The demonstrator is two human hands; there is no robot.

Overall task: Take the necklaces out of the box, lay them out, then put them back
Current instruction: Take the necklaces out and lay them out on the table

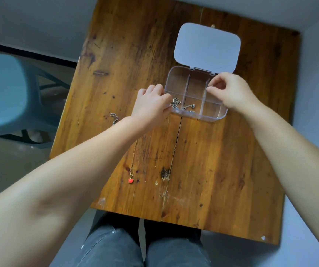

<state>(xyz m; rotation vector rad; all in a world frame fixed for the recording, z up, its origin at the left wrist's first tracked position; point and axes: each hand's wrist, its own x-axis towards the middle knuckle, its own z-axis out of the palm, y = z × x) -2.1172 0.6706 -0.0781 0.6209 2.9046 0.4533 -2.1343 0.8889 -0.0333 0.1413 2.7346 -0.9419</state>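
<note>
Left hand (152, 105) braces the clear box (195, 93) at its near-left corner, fingers curled by the silver chains (181, 106) in the front compartments. Right hand (229, 89) pinches something tiny over the back-right compartment; can't tell what. Gold necklace (132, 166) with red pendant lies on the bench (222, 170). Lift chains slowly, one at a time, so they don't tangle.

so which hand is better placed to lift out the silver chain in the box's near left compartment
Left. The left hand is at the box beside the silver chain; the right hand pinches at the far right compartment.
</note>
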